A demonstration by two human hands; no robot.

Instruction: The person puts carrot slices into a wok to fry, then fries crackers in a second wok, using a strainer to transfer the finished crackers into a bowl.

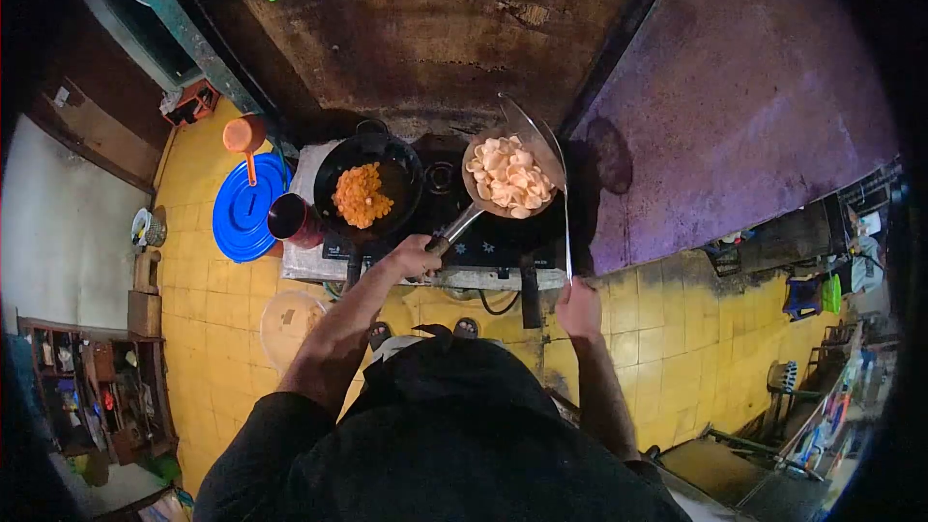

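Note:
My left hand (416,258) is closed round the handle of a strainer (471,216) heaped with pale, puffed crackers (507,174). The strainer is above a dark pan on the right side of the stove, which it mostly hides. In my right hand (579,308) is the long metal handle of a spatula (566,232), its broad blade up against the strainer's right side. On the stove's left side, orange pieces of food (362,195) lie in a black wok (396,159).
Left of the stove (480,248) are a dark red pot (293,219), a blue lid (246,222) and an orange dipper (244,135). A pale round container (292,329) stands on the yellow floor. A purple wall (735,126) rises at the right.

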